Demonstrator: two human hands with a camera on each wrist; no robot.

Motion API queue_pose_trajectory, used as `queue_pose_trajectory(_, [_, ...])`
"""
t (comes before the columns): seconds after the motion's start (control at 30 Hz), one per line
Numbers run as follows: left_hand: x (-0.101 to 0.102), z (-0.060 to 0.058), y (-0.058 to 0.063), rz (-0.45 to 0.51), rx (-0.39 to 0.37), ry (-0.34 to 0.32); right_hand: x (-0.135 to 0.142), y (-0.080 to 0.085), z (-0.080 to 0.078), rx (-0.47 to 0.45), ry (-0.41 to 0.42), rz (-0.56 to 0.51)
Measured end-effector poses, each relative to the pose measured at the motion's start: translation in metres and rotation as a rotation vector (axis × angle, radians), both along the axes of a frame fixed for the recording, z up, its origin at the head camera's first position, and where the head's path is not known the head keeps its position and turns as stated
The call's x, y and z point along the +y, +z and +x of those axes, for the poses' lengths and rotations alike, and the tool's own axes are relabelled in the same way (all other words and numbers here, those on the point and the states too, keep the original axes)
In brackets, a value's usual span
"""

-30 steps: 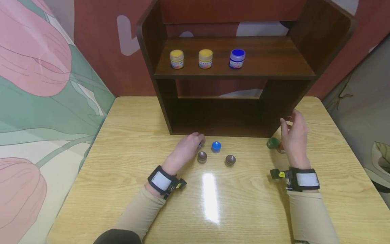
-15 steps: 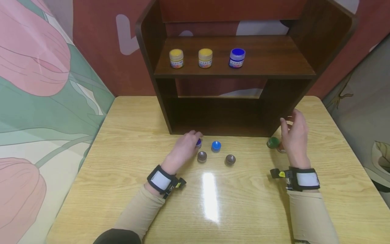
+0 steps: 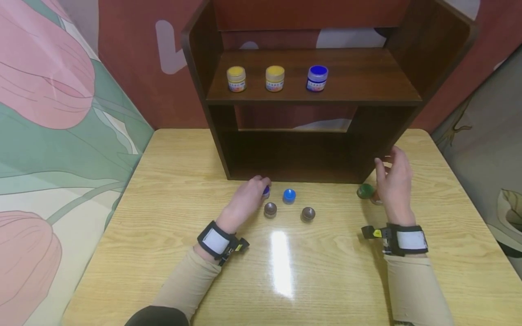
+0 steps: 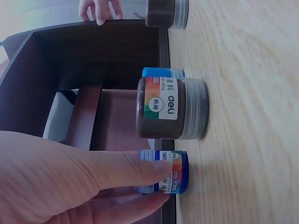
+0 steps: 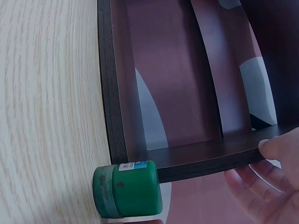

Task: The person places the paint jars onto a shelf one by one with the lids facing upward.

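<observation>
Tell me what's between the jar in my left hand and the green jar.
In the head view, the light blue jar stands between your held jar and the green jar; a brown jar sits nearer you, off that line.

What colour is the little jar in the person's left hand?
The jar in the left hand is deep blue; the left wrist view shows it best.

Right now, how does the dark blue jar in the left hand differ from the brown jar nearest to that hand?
The dark blue jar is pinched by the left hand, while the brown jar stands unheld. The dark blue jar has its lid up; the brown jar has its lid down. Both have a ridged clear lid and a printed label.
</observation>
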State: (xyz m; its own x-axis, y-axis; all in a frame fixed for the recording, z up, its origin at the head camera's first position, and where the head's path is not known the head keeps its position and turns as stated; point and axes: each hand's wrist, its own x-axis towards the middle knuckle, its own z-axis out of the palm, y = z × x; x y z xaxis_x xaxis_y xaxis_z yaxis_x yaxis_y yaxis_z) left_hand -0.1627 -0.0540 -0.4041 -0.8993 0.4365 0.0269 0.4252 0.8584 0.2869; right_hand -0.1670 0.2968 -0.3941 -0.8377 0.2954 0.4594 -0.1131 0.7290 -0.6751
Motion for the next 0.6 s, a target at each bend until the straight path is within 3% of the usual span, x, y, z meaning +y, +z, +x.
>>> queue_pose_trajectory(0.3, [-0.0012,-0.002,0.0015,0.048,0.022,0.018,-0.0002,0.0003,-0.0004,-0.007,0.0,-0.002])
queue_pose_trajectory(0.6, [-0.0024,-0.0063,0.0049,0.216,0.069,0.015,0.0005,-0.0011,-0.0006,0.005,0.002,-0.013])
